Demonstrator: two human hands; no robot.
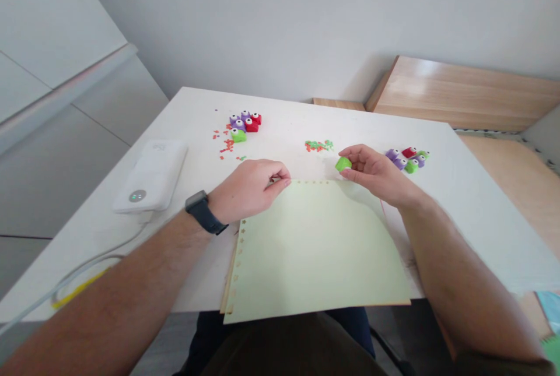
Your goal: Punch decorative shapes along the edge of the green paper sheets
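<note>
A sheet of pale green paper point(324, 242) lies before me, with rows of small punched holes along its left and far edges. My left hand point(251, 189) is closed in a pinch at the sheet's far edge. In my right hand point(371, 172) is a small green craft punch point(343, 164), held between thumb and fingers just beyond the paper's far edge. Whether the punch touches the paper I cannot tell. Other sheets show beneath the green one at the left. A pile of tiny green and red-orange paper cutouts point(319, 146) lies beyond the paper, between my hands.
One cluster of purple, red and green punches point(245, 122) sits at the far left, with scattered red cutouts point(227, 146) beside it. Another cluster point(409, 160) stands right of my right hand. A white power bank point(153, 175) with a cable point(131, 239) lies left on the white table point(472, 213).
</note>
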